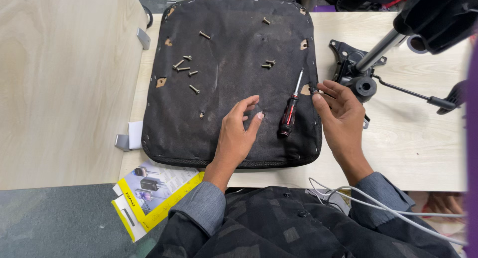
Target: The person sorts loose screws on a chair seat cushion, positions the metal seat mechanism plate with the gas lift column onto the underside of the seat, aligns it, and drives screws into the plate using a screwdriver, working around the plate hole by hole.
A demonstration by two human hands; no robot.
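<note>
Open fabric across the centre and top of the seat cushion underside [229, 83], free to pass. Loose screws [185, 68] scattered upper left; two more screws [269, 64] near mid-right. Screwdriver [290, 110] lying between left hand [238, 133] and right hand [341, 113]. Chair mechanism [361, 73] crowding the right edge.

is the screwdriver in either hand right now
No, the screwdriver lies on the black seat base between the left hand and the right hand, touched by neither.

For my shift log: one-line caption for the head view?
Left hand fingers a hole in an upturned black seat base; right hand grips its edge, screwdriver between, loose screws scattered.
</note>
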